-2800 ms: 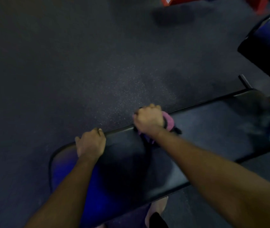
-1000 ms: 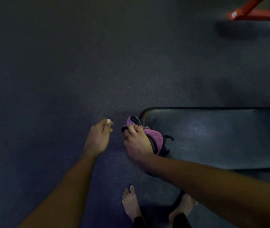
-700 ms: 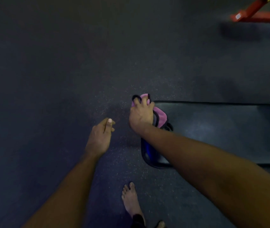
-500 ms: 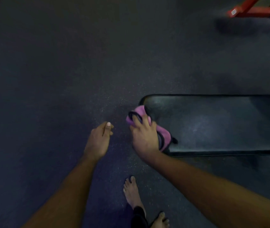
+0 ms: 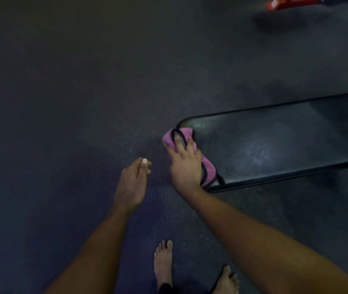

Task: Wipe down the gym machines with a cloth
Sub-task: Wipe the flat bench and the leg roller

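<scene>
Bench pad (image 5: 274, 145): black, padded, its rounded end pointing at the person.
Cloth (image 5: 208, 169): pink with dark trim, bunched over that end's near corner.
Right hand (image 5: 186, 168): flat on the cloth, fingers spread and fairly straight, pressing it to the pad.
Left hand (image 5: 131, 183): over the speckled floor (image 5: 84, 81) beside the bench, loosely curled, holding nothing.
Bare feet (image 5: 163, 264): on the floor below.
Red-orange frame (image 5: 285, 2): far corner.
</scene>
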